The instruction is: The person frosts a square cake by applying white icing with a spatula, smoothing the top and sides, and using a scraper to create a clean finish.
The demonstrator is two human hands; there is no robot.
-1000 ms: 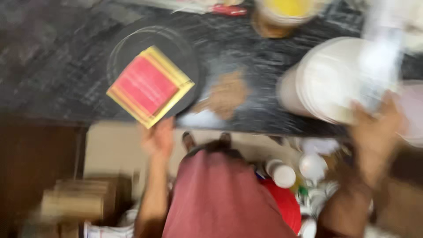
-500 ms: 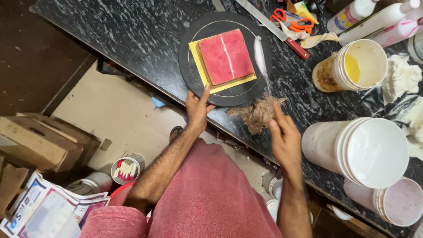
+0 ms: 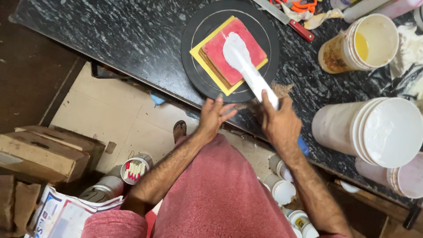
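Seen from above, a person in a pink-red garment stands at a dark speckled stone bench [image 3: 110, 39]. The right hand [image 3: 278, 123] is closed around the handle of a palette knife [image 3: 245, 66], whose long flat blade, coated in white cream, lies on top of a square pink cake [image 3: 240, 50]. The cake sits on a yellow square board [image 3: 199, 53], which rests on a round black turntable [image 3: 198, 75] near the bench's near edge. The left hand [image 3: 213, 117] is open with fingers spread, its fingertips touching the near rim of the turntable. Brown crumbs [image 3: 280, 90] lie on the bench just right of the turntable. Further right stands a white bucket of white cream [image 3: 379, 132], and beyond it a tub holding yellow liquid [image 3: 361, 42]. A red-handled knife [image 3: 288, 20] lies at the far side. On the tiled floor [image 3: 128, 119] to the left are cardboard boxes [image 3: 48, 152] and newspaper [image 3: 66, 213].
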